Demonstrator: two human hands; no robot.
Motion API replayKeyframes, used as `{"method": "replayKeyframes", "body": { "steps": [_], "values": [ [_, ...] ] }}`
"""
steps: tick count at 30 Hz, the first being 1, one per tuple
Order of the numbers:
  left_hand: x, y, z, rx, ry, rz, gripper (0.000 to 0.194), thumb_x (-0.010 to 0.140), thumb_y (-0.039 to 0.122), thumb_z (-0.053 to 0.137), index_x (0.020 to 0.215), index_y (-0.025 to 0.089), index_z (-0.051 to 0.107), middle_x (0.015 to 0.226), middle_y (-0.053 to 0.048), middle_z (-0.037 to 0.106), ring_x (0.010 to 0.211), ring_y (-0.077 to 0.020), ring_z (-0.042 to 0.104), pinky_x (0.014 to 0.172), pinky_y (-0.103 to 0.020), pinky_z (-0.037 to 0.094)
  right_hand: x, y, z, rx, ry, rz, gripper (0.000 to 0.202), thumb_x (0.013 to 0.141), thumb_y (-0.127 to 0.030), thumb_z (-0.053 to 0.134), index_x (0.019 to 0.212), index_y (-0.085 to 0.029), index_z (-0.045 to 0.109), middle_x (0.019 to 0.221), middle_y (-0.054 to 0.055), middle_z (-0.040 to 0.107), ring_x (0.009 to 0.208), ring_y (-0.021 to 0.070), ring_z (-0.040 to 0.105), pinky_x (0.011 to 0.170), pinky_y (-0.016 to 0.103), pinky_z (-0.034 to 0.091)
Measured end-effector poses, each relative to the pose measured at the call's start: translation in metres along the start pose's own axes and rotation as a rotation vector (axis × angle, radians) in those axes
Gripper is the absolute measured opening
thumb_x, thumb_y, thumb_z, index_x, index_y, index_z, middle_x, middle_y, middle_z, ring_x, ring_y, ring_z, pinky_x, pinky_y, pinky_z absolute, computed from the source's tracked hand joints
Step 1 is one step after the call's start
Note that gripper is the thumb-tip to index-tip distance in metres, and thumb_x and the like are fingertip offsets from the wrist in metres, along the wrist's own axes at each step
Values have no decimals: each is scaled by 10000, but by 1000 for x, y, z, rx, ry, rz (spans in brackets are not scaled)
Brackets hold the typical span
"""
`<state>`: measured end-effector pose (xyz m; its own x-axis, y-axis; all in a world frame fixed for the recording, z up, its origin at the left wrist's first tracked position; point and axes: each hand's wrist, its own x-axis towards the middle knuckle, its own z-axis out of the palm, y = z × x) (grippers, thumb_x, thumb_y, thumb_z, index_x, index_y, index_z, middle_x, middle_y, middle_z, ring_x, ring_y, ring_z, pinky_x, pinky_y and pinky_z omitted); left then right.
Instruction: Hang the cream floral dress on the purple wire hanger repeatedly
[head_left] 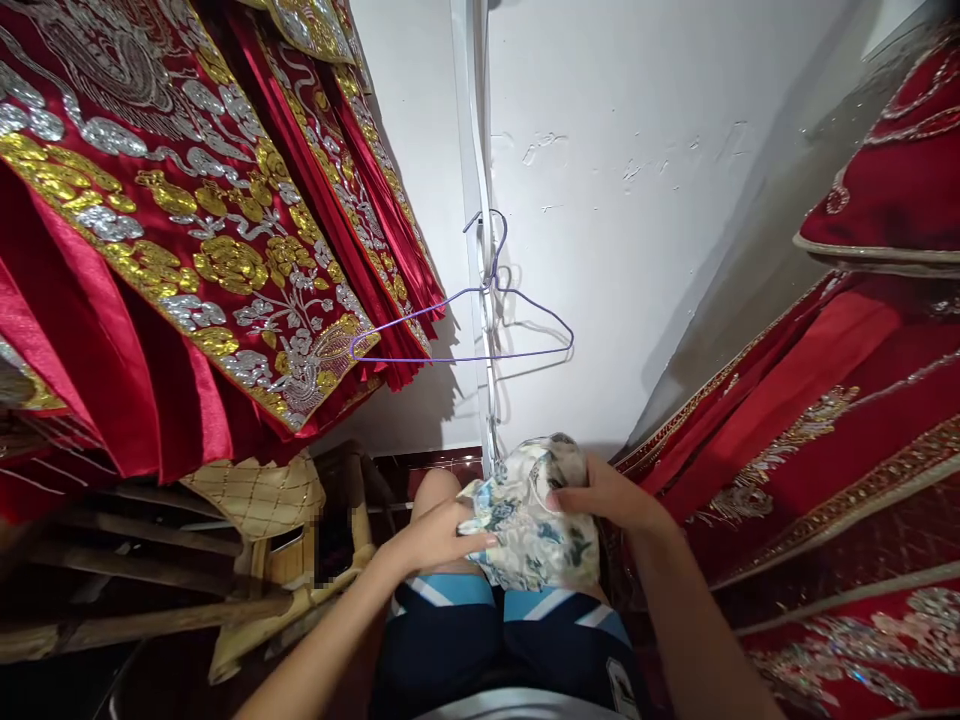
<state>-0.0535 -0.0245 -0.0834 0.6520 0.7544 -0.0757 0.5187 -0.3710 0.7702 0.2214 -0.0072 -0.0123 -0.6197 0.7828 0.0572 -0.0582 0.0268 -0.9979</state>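
Observation:
A bunched floral cloth, cream with blue and green leaves, lies over the person's lap at the bottom centre. My left hand grips its left edge, thumb on top and the other fingers partly hidden. On the right side my right hand holds the cloth with its thumb over the top; its other fingers are hidden behind the fabric. Above the hands, a purple wire hanger hangs with nothing on it from a white strip on the wall.
Red embroidered garments with gold and silver sequins hang at the left, and more red garments at the right. Below left stands a wooden bamboo-like frame. A white wall is straight ahead.

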Motion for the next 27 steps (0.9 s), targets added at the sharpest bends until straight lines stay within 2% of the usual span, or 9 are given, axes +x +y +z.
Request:
{"method": "replayKeyframes", "body": {
  "steps": [4, 6, 10, 12, 14, 16, 19, 22, 27],
  "values": [
    [-26, -22, -42, 225, 52, -134, 494, 915, 602, 558, 689, 162, 562, 727, -26, 618, 684, -174, 542, 658, -274, 378, 21, -43, -12, -333, 113, -75, 114, 779, -253, 679, 707, -169, 649, 683, 4, 618, 646, 160, 556, 594, 269, 438],
    [-34, -24, -65, 264, 86, -162, 495, 929, 603, 526, 708, 162, 569, 744, -24, 633, 694, -179, 554, 661, -269, 378, 44, -49, -16, -355, 239, -219, 120, 761, -234, 671, 858, -172, 706, 813, 34, 688, 725, 189, 614, 657, 290, 480],
    [-43, -8, -99, 374, 154, -222, 479, 967, 576, 451, 763, 174, 615, 760, -25, 658, 731, -208, 590, 686, -281, 406, 105, -33, -33, -372, 529, -384, 725, 689, -233, 723, 1391, -215, 541, 1012, 69, 713, 747, 210, 620, 714, 344, 514],
    [-47, 3, -112, 482, 230, -222, 436, 969, 546, 453, 816, 187, 650, 799, -41, 681, 792, -237, 613, 739, -307, 435, 132, -20, -44, -407, 591, -347, 639, 736, -263, 664, 1363, -209, 559, 984, 69, 702, 717, 197, 586, 688, 335, 498],
    [-51, 12, -122, 570, 308, -220, 414, 973, 506, 440, 818, 192, 663, 838, -68, 697, 860, -262, 629, 791, -342, 463, 147, -11, -53, -436, 584, -318, 359, 780, -282, 582, 1116, -196, 675, 887, 57, 683, 693, 184, 555, 658, 314, 469],
    [-53, 17, -131, 627, 357, -212, 403, 975, 458, 424, 798, 190, 668, 905, -102, 716, 945, -285, 638, 852, -381, 486, 149, -5, -60, -458, 571, -306, 155, 793, -305, 550, 801, -198, 660, 733, 27, 621, 646, 167, 504, 611, 291, 419],
    [-53, 18, -142, 685, 438, -152, 358, 952, 435, 453, 924, 179, 702, 1116, -139, 723, 1139, -321, 608, 1009, -460, 469, 133, -6, -69, -504, 577, -290, 242, 744, -320, 592, 557, -217, 479, 562, -28, 453, 580, 135, 389, 551, 269, 310],
    [-45, 21, -145, 732, 544, -81, 363, 933, 463, 475, 920, 163, 679, 1257, -180, 670, 1244, -351, 556, 1098, -522, 421, 109, -14, -78, -559, 596, -267, 289, 699, -292, 600, 510, -224, 393, 523, -53, 350, 566, 117, 315, 541, 268, 236],
    [-19, 47, -145, 724, 750, 7, 261, 912, 394, 457, 777, 193, 557, 1277, -177, 626, 1254, -347, 538, 1121, -530, 397, 85, -27, -87, -602, 652, -262, 208, 690, -282, 559, 527, -219, 445, 525, -53, 353, 569, 119, 318, 545, 272, 234]
  ]
}}
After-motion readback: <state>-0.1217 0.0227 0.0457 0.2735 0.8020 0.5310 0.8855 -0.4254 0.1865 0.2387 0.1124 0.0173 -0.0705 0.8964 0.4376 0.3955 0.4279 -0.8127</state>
